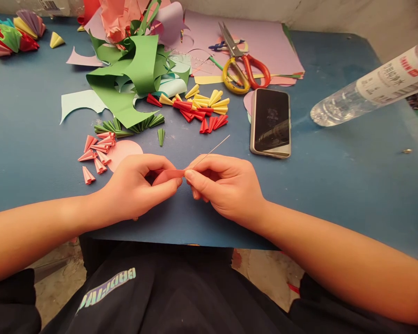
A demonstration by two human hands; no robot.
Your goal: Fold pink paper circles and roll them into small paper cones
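Near the table's front edge, my left hand (135, 185) grips a folded piece of pink paper (169, 175) between thumb and fingers. My right hand (226, 183) meets it fingertip to fingertip and pinches at the paper's right end. A thin needle-like rod (216, 148) slants up and right out of the right hand's grip; its lower end is hidden by the fingers. Just beyond my left hand lie a flat pink paper circle (127, 150) and several small pink paper cones (88, 175).
Green cones (161, 136), red cones (204, 125) and yellow cones (216, 97) lie beyond my hands. Behind them are green paper scraps (144, 65), scissors (235, 65) and purple sheets (271, 46). A phone (271, 123) and a clear bottle (351, 99) are to the right.
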